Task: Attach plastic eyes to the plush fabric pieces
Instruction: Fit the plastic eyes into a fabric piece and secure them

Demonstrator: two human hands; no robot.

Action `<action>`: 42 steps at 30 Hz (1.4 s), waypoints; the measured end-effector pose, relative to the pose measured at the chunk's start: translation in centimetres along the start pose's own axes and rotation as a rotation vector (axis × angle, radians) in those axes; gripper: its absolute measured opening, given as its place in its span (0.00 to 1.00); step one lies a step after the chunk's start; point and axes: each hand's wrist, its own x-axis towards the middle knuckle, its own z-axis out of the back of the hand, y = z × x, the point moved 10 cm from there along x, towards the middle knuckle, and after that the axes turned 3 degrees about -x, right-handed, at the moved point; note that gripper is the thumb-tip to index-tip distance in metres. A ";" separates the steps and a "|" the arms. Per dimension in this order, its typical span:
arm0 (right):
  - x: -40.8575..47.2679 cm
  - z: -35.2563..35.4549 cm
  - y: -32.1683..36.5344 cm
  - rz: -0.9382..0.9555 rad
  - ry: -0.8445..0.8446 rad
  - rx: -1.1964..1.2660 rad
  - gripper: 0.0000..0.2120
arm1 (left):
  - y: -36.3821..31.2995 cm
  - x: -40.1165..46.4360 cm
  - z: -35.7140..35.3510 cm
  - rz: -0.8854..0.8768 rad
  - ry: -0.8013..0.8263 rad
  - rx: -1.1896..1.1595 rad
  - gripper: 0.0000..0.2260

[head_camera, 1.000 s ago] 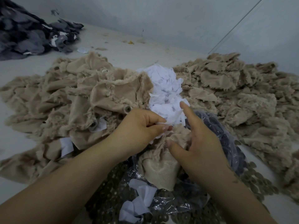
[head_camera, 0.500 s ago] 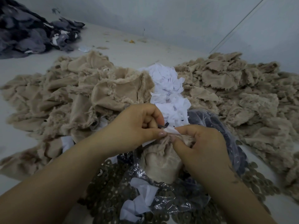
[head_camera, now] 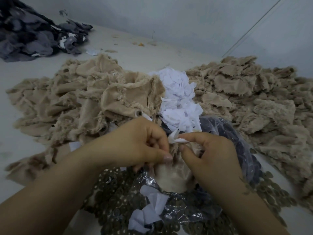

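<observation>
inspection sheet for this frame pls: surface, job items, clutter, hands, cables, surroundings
Surface: pale worktop, lint-specked.
Job's things: beige plush piece held between both hands; beige plush heaps at left and right; one left-heap piece shows a round fastener; white fabric patches piled between the heaps; clear bag of dark round parts; loose brown discs nearest the person.
Clutter: dark grey fabric pile far left; orange scrap.
Hands: left hand grips the plush piece; right hand pinches a white patch.
Cables: nothing seen.
Surroundings: plain grey wall.
</observation>
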 end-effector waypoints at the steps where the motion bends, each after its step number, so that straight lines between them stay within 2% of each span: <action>1: 0.0 0.0 0.1 0.008 0.001 -0.013 0.10 | -0.3 0.2 1.2 -0.044 -0.128 0.050 0.06; 3: 0.0 0.1 0.2 0.018 0.000 -0.026 0.10 | -1.1 0.4 2.0 -0.133 -0.255 0.220 0.12; 5: 0.0 0.1 0.3 0.020 0.002 -0.021 0.11 | -1.6 0.7 1.5 -0.195 -0.275 0.364 0.15; 8: 0.0 0.4 0.2 0.010 -0.024 -0.024 0.14 | -2.0 0.8 1.7 -0.252 -0.348 0.243 0.06; 12: 0.1 0.4 -1.0 -0.093 0.005 -0.006 0.28 | -2.1 -0.6 4.2 -0.257 -0.661 0.167 0.08; 14: 0.1 0.1 -1.4 -0.138 0.038 0.023 0.31 | -3.8 -1.7 4.4 -0.343 -0.752 0.233 0.09; 16: 0.1 -0.3 -1.8 -0.175 0.053 0.069 0.30 | -5.9 -2.0 2.9 -0.466 -0.703 0.356 0.09; 19: 0.1 -0.4 -2.1 -0.208 0.045 0.139 0.26 | -7.0 -1.3 -0.6 -0.553 -0.521 0.470 0.08; 22: 0.1 -0.9 -2.6 -0.242 0.075 0.283 0.25 | -6.5 -0.7 -2.3 -0.562 -0.373 0.351 0.06; 24: 0.1 -0.8 -2.3 -0.226 0.075 0.341 0.25 | -6.2 -0.8 -1.3 -0.550 -0.401 0.193 0.10; 28: 0.2 0.0 -1.9 -0.182 0.036 0.323 0.29 | -3.8 -1.0 1.9 -0.389 -0.566 -0.045 0.03; 29: 0.1 0.0 -2.0 -0.175 0.033 0.339 0.28 | -3.1 -0.9 2.3 -0.335 -0.591 -0.061 0.04; 31: 0.1 0.0 -1.9 -0.167 0.038 0.353 0.28 | -1.8 -0.4 2.4 -0.229 -0.573 -0.074 0.07; 34: 0.1 -0.1 -1.6 -0.155 0.052 0.310 0.31 | -0.2 0.8 1.5 -0.082 -0.436 -0.112 0.10; 37: 0.0 -0.3 -0.8 -0.099 0.055 0.241 0.33 | 0.2 1.3 0.5 -0.033 -0.334 -0.239 0.15; 40: -0.3 -0.2 -0.2 -0.046 0.024 0.203 0.34 | 0.0 1.3 1.2 -0.071 -0.431 -0.273 0.18; 42: -0.3 0.1 0.1 -0.025 0.006 0.191 0.32 | 0.4 1.4 1.4 -0.066 -0.472 -0.298 0.13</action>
